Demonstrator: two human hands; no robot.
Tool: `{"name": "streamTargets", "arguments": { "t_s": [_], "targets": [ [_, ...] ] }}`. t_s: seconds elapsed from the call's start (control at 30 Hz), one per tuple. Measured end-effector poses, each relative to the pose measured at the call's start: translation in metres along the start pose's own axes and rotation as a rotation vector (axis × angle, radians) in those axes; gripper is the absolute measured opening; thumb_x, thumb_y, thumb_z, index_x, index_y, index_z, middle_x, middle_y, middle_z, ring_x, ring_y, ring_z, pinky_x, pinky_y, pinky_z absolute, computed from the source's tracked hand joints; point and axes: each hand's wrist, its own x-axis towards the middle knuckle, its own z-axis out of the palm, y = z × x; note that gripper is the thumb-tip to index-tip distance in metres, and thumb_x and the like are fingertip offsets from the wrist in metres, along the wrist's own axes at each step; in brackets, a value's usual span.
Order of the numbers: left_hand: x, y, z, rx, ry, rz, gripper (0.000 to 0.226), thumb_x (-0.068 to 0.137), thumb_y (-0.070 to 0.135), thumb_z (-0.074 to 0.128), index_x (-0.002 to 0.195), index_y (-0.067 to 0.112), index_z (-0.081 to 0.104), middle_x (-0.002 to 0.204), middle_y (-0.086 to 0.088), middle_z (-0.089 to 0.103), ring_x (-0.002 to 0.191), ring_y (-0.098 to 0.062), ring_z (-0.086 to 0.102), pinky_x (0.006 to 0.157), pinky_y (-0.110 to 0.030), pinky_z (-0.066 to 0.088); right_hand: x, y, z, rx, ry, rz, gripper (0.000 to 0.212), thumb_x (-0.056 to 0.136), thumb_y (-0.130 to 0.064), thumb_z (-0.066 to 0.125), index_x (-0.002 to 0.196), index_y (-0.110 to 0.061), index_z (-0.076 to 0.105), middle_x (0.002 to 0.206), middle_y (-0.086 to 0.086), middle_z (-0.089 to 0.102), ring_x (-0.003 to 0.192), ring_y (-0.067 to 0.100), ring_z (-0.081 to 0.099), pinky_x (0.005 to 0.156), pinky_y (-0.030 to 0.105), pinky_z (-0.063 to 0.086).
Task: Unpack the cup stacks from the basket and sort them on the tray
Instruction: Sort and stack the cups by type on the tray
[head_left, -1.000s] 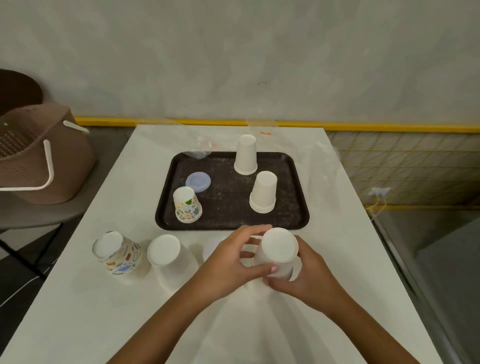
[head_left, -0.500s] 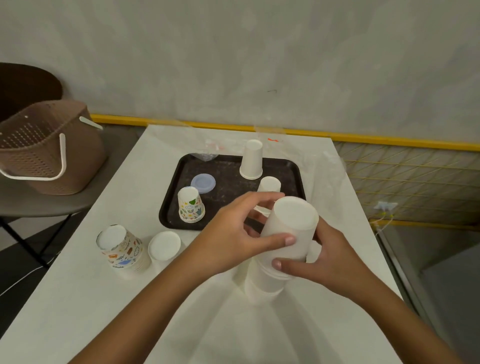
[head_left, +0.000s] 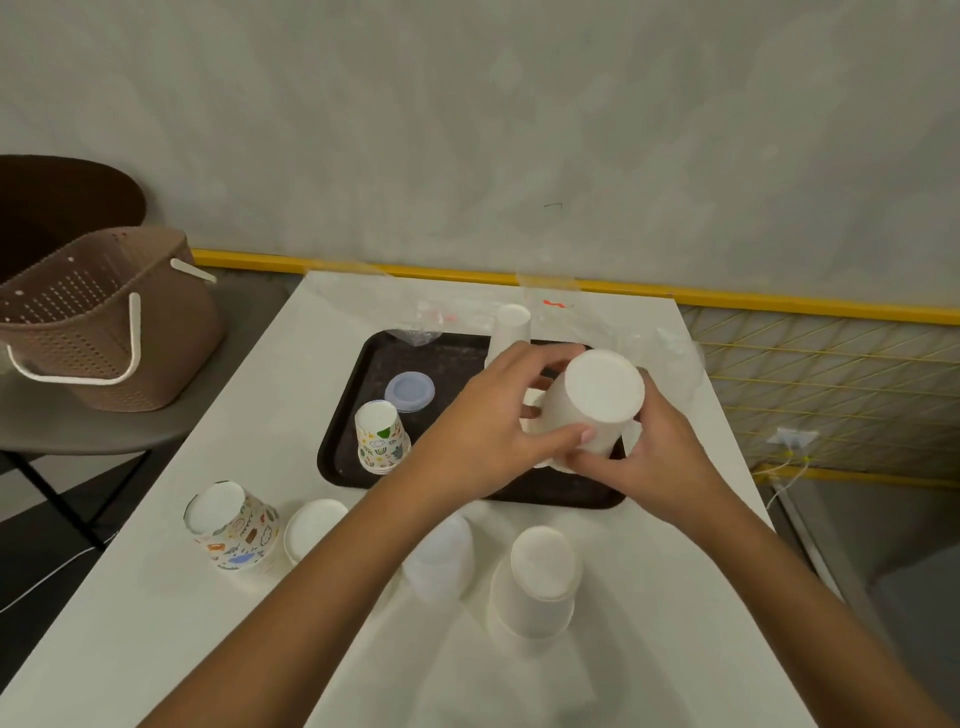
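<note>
Lifted white cup (head_left: 597, 400) now hangs over tray (head_left: 447, 364) — printed cup (head_left: 382, 436) alongside.

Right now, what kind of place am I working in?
Likely a plain indoor workroom: white table by a grey wall, brown basket on a chair, yellow strip at the wall's foot.

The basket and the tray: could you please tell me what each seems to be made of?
The basket looks like moulded plastic, matte brown: its wall has even rows of small holes and a woven-looking pattern. The tray is probably plastic too, dark and dull, with a raised rounded rim and pale scuffs on its surface; coated metal cannot be ruled out.
</note>
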Motion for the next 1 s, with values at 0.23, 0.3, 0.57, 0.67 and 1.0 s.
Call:
{"name": "streamTargets", "arguments": {
  "t_s": [0.23,0.3,0.57,0.67,1.0],
  "targets": [
    [0.027,-0.051,0.024,0.086,0.085,-0.073,0.062,0.080,0.022,0.070,0.135,0.024,0.040,0.138,0.005,0.044,0.127,-0.011,0.044,0.104,-0.039,0.043,0.045,0.053,0.023,-0.068,0.019,0.019,0.073,0.068,-0.020,0.079,0.127,-0.027,0.036,0.123,-0.012,0.045,0.111,-0.001,0.038,0.088,0.004,0.030],
    [0.039,-0.062,0.029,0.077,0.120,-0.101,0.063,0.081,0.019,0.070,0.135,0.023,0.039,0.139,0.003,0.044,0.127,-0.013,0.044,0.104,-0.040,0.044,0.061,0.064,0.027,-0.073,0.017,0.020,0.075,0.069,-0.018,0.079,0.131,-0.021,0.038,0.131,-0.005,0.047,0.113,-0.003,0.035,0.093,0.008,0.027],
    [0.062,-0.107,0.048,-0.107,0.195,-0.287,0.048,0.085,0.012,0.064,0.124,0.030,0.041,0.135,0.002,0.044,0.123,-0.011,0.047,0.098,-0.025,0.045,0.106,0.117,0.048,-0.013,-0.089,0.148,0.079,0.068,-0.021,0.080,0.134,-0.018,0.037,0.136,0.000,0.047,0.124,0.014,0.044,0.102,0.031,0.036],
    [0.052,-0.116,0.056,-0.150,0.200,-0.386,0.044,0.088,0.015,0.060,0.128,0.023,0.043,0.126,0.010,0.046,0.116,-0.005,0.050,0.087,-0.010,0.045,0.102,0.145,0.062,-0.012,-0.114,0.241,0.081,0.066,-0.023,0.082,0.133,-0.019,0.036,0.132,-0.002,0.048,0.122,0.014,0.045,0.097,0.027,0.037],
    [0.000,-0.106,0.051,-0.204,0.157,-0.497,0.021,0.090,0.011,0.055,0.096,0.031,0.058,0.106,0.010,0.062,0.098,-0.004,0.060,0.082,-0.008,0.046,0.085,0.156,0.073,0.001,-0.090,0.341,0.101,0.066,-0.023,0.082,0.144,-0.018,0.017,0.145,0.002,0.036,0.133,0.020,0.036,0.110,0.038,0.033]
  ]
}}
